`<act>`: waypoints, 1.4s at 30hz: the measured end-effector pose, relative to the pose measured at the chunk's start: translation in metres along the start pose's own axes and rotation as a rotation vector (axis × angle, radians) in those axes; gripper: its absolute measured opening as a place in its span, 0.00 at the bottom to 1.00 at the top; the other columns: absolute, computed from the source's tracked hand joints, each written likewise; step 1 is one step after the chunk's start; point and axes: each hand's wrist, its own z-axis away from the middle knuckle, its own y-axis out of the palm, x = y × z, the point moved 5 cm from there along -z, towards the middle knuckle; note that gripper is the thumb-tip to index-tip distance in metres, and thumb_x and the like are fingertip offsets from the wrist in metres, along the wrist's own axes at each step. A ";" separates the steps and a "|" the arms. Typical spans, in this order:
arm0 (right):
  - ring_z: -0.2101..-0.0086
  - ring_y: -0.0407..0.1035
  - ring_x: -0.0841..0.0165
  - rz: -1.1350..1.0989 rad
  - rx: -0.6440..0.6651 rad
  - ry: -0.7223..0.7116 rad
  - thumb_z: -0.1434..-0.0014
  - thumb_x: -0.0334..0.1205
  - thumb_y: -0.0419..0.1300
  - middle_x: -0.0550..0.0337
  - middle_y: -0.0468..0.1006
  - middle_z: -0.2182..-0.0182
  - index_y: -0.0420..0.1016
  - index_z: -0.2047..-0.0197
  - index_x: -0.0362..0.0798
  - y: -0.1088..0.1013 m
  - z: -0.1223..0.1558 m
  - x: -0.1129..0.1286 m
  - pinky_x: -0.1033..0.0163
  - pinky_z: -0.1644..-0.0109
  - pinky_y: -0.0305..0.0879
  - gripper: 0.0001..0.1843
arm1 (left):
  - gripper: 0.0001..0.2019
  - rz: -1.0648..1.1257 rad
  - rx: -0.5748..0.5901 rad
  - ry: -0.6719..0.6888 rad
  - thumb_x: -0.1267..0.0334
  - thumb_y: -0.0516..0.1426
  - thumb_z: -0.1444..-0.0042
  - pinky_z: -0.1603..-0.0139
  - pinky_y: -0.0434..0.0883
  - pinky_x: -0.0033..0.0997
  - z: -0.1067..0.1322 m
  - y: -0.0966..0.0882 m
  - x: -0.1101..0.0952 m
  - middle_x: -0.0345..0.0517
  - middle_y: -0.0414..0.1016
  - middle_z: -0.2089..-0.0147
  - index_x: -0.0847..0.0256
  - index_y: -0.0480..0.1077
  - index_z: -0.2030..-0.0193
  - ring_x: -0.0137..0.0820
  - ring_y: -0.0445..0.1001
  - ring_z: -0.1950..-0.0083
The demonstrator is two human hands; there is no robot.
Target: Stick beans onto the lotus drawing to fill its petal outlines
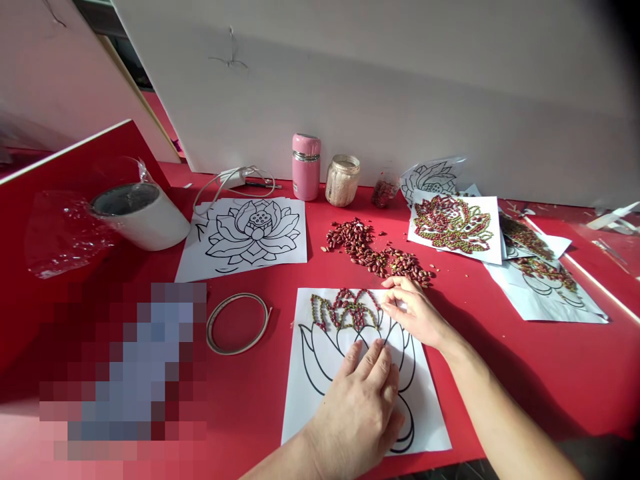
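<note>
A white sheet (pixel 305 423) printed with a black flower outline lies on the red table in front of me. Red and green beans (pixel 354 310) line some petals at its top. My left hand (pixel 357 407) lies on the sheet's lower middle, fingers stretched out flat and covering part of the drawing. At the sheet's upper right, my right hand (pixel 420 319) has thumb and fingertips pinched together beside the end of the bean lines. Anything between those fingertips is too small to make out. Just beyond that hand spreads a loose pile of reddish-brown beans (pixel 357 243).
A thin tape roll (pixel 210 323) lies left of the sheet, near a pixelated patch. Behind are printed flower sheets (pixel 293 250), a large white roll (pixel 160 223), a pink flask (pixel 306 170), a glass jar (pixel 343 183) and a bean-covered flower picture (pixel 453 225). A white wall stands at the back.
</note>
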 end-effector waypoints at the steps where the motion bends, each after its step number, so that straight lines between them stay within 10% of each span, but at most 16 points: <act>1: 0.57 0.63 0.65 0.005 -0.002 0.000 0.47 0.41 0.54 0.53 0.64 0.59 0.70 0.73 0.48 0.000 0.000 0.000 0.57 0.55 0.66 0.08 | 0.22 0.001 0.004 0.001 0.60 0.43 0.40 0.41 0.55 0.46 0.000 0.000 0.000 0.57 0.56 0.39 0.69 0.56 0.42 0.42 0.49 0.36; 42: 0.56 0.62 0.62 0.256 -0.272 -0.085 0.52 0.35 0.56 0.54 0.65 0.60 0.67 0.70 0.50 -0.001 -0.001 0.010 0.52 0.53 0.62 0.03 | 0.21 -0.093 -0.084 0.044 0.55 0.46 0.42 0.45 0.61 0.43 -0.003 0.003 0.002 0.56 0.63 0.43 0.67 0.62 0.46 0.42 0.58 0.40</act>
